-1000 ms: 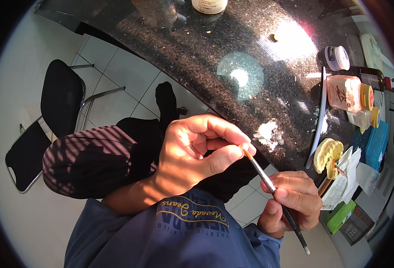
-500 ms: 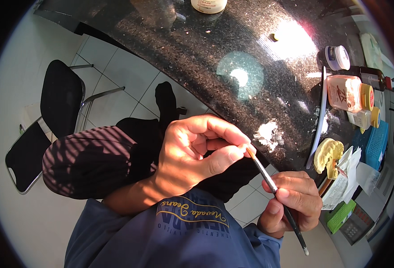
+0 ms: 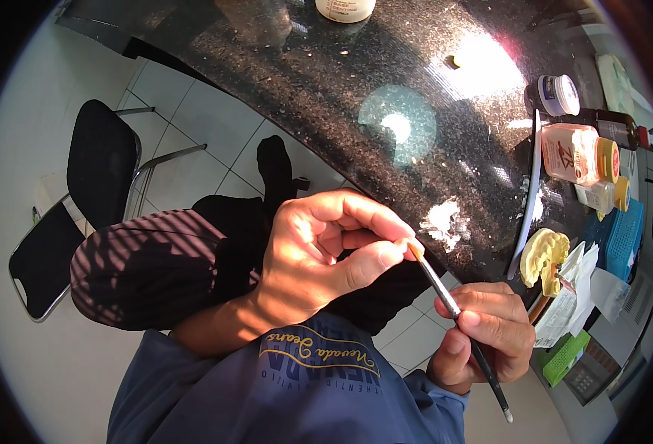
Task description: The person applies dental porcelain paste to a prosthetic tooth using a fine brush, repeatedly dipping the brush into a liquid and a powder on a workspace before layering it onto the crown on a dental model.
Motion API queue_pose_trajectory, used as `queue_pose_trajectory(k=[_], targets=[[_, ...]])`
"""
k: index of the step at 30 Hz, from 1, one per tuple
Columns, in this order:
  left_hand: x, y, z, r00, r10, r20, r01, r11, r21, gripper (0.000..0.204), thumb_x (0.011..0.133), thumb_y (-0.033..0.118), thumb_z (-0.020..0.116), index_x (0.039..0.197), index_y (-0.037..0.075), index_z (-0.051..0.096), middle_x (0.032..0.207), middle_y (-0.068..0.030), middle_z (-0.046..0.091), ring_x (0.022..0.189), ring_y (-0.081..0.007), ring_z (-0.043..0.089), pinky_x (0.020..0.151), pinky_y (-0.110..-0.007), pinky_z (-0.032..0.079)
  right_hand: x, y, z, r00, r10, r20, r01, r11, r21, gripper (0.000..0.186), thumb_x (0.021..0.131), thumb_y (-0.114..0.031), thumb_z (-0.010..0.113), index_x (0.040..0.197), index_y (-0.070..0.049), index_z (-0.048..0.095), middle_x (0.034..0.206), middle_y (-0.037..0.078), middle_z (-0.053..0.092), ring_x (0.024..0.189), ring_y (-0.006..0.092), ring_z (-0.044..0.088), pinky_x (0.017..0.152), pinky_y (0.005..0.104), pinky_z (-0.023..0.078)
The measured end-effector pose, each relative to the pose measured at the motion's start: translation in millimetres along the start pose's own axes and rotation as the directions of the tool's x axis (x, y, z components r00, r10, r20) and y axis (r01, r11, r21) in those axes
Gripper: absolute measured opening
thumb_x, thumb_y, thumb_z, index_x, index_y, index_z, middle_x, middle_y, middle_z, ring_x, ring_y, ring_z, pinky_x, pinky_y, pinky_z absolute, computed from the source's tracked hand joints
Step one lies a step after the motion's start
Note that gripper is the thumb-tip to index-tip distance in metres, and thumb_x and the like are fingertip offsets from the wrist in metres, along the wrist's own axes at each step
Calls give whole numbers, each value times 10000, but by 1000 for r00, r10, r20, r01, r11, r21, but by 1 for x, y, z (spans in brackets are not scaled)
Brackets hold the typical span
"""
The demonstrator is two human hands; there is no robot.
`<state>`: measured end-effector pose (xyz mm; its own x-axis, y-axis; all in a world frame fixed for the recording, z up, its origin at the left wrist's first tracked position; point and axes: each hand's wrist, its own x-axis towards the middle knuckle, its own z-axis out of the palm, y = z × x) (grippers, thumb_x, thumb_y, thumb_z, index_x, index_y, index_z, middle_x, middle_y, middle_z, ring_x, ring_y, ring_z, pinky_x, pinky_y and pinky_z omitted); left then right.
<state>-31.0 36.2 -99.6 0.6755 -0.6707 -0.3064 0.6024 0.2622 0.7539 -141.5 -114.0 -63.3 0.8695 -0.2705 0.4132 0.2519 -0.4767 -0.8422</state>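
My right hand (image 3: pixel 488 331) grips a thin brush (image 3: pixel 482 368) by its dark handle, fingers and thumb closed around it. The brush slants up and left, its orange-brown bristles meeting the fingertips of my left hand (image 3: pixel 326 248). That hand is pinched, thumb against index finger, over a small pale piece (image 3: pixel 408 250) mostly covered by the fingertips; its kind is too small to tell. Both hands are raised over my lap beside the dark speckled counter (image 3: pixel 326 111). Just past the left fingertips, a patch of white powder (image 3: pixel 446 225) lies on the counter.
At the right stand a yellow dental cast (image 3: pixel 544 260), a pink bottle with a gold cap (image 3: pixel 572 154), a white jar (image 3: pixel 559 95) and a blue basket (image 3: pixel 624 240). A long curved strip (image 3: pixel 529 196) lies before them. Black chairs (image 3: pixel 103 163) stand on the left.
The brush tip has shifted very slightly at the left fingertips. Both hands otherwise keep their places.
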Motion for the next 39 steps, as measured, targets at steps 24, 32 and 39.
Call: queue_pose_trajectory(k=[24, 32, 39], targets=[[0, -1, 0, 999, -39, -10, 39, 998, -50, 152, 846, 44, 654, 918, -49, 557, 903, -232, 661, 860, -254, 677, 835, -368, 550, -1, -1, 1, 1000, 1, -24, 0, 999, 37, 282, 680, 47, 721, 930, 0, 601, 813, 132, 628, 669, 256, 684, 560, 302, 579], [-1, 0, 0, 999, -32, -21, 31, 999, -36, 155, 849, 54, 658, 913, -49, 561, 899, -230, 666, 852, -245, 678, 828, -358, 551, -10, -2, 0, 997, -3, -74, 8, 998, 63, 298, 698, 34, 709, 966, 5, 582, 867, 137, 610, 705, 257, 681, 598, 315, 585], [-1, 1, 3, 998, -50, -49, 49, 999, -22, 147, 834, 51, 664, 893, -44, 569, 867, -214, 673, 828, -229, 679, 821, -340, 548, -12, -3, -15, 983, 101, -155, -109, 993, -46, 248, 840, -55, 643, 994, 18, 462, 841, 193, 599, 689, 203, 628, 622, 268, 539]])
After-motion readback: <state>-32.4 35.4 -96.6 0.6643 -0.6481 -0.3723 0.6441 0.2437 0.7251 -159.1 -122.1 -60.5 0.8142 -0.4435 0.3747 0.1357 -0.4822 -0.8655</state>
